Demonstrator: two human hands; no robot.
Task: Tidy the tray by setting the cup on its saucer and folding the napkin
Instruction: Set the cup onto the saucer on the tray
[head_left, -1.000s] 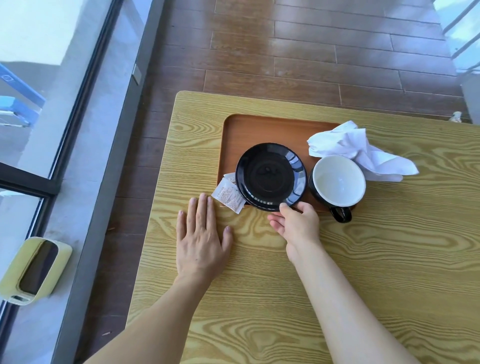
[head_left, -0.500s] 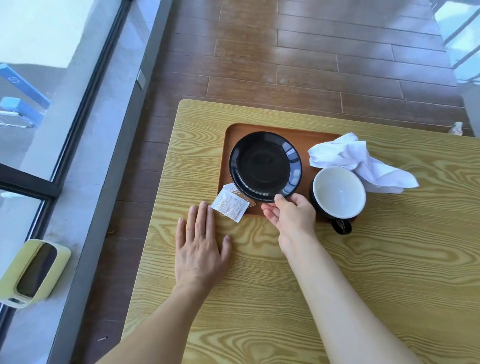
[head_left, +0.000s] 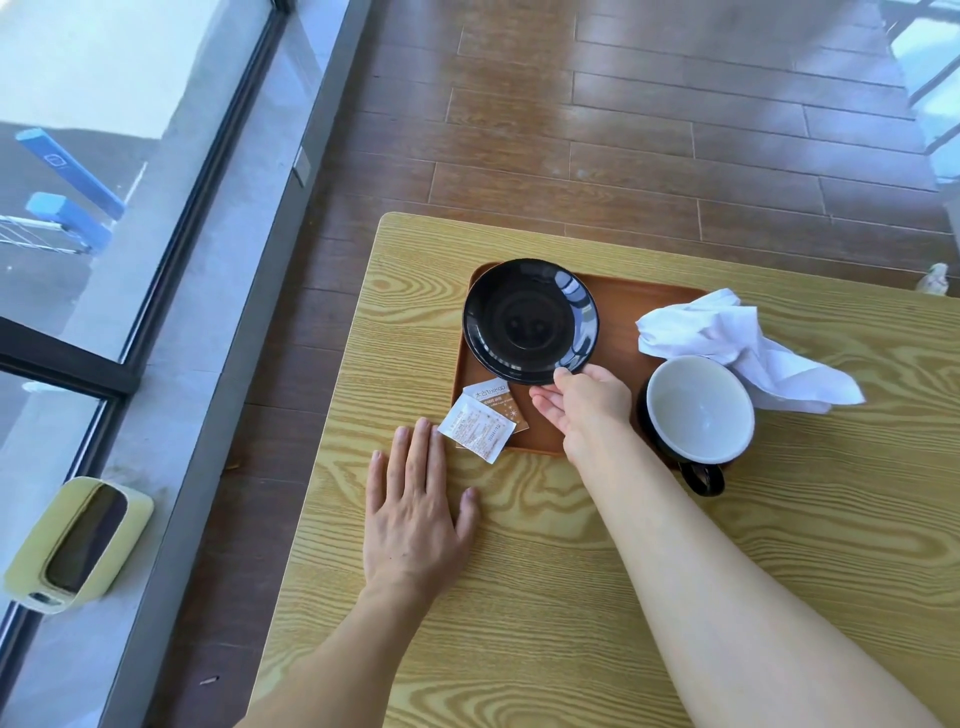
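A glossy black saucer (head_left: 529, 321) lies at the far left corner of the brown tray (head_left: 621, 312). My right hand (head_left: 587, 405) pinches the saucer's near rim with thumb and fingers. To the right stands a black cup (head_left: 698, 410) with a white inside, its handle pointing toward me over the tray's near edge. A crumpled white napkin (head_left: 737, 343) lies behind the cup, spilling onto the table. My left hand (head_left: 415, 514) rests flat and empty on the table, fingers spread, left of the tray's near corner.
Two small paper sachets (head_left: 480, 426) lie at the tray's near left corner, just beyond my left fingertips. The wooden table (head_left: 779, 571) ends at its left edge, with floor and a window beyond. A yellow-green bin (head_left: 78, 543) stands on the floor at left.
My right hand has slid the saucer away from me toward the tray's far left corner, uncovering the sachets. The left hand, cup and napkin have stayed put.
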